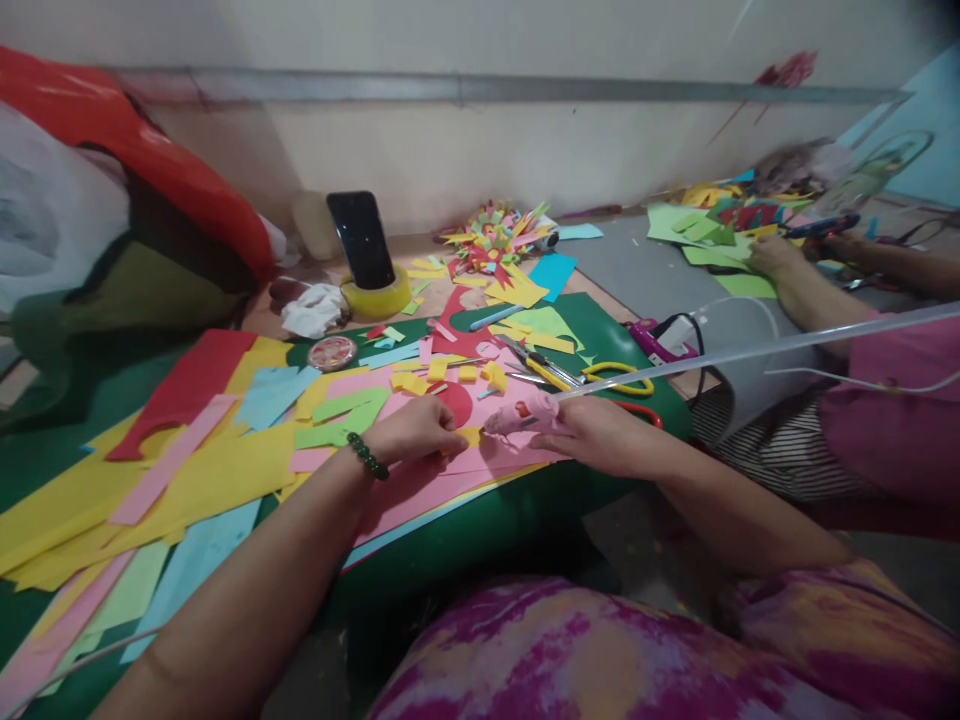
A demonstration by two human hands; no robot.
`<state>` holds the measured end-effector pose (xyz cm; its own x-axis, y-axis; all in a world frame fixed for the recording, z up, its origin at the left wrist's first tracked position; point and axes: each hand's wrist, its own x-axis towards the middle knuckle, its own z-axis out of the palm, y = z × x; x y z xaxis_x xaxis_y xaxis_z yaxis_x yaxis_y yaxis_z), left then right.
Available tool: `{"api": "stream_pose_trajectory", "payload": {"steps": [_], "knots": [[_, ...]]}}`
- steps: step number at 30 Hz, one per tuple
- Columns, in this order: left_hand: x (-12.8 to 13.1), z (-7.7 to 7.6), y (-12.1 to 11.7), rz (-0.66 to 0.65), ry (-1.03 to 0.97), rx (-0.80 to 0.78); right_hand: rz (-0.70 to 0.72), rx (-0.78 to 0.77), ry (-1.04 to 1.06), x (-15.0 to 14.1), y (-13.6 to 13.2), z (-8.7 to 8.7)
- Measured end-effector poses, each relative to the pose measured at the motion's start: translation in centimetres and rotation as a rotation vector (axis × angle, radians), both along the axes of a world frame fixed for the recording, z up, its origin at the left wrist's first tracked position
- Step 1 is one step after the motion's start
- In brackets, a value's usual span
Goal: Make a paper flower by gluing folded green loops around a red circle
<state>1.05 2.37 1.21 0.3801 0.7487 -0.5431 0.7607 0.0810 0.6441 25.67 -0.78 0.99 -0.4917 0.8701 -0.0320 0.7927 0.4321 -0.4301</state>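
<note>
My right hand point(600, 432) is wrapped round a pink glue gun point(521, 412), its nozzle pointing left. A long clear glue stick point(720, 350) runs out of its back to the right. At the nozzle lies a small yellow paper strip point(471, 437), pinched by my left hand point(420, 430) on pink paper sheets point(405, 500). Just behind my fingers is a red paper circle point(454, 404). Several folded yellow paper pieces point(437, 370) sit beyond it. Green paper strips point(352, 415) lie beside my left wrist.
Yellow-handled scissors point(615, 375) lie behind my right hand. A phone point(361, 240) leans upright on a yellow tape roll point(379, 295). Cut coloured paper point(195, 470) covers the left side. At the right, another person's hand point(776, 255) touches green paper.
</note>
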Motion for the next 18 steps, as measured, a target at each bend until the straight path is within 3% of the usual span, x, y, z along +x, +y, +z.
{"api": "stream_pose_trajectory", "payload": {"steps": [7,13,18], "knots": [[-0.14,-0.3,0.09,-0.014,-0.044,-0.013,0.049,-0.071,-0.096,0.06,-0.02,0.46],[-0.13,-0.2,0.1,-0.006,-0.038,0.004,-0.032,-0.089,-0.201,-0.49,0.15,0.9],[-0.19,-0.43,0.16,0.003,-0.057,-0.007,0.049,-0.057,-0.032,0.35,-0.02,0.71]]}}
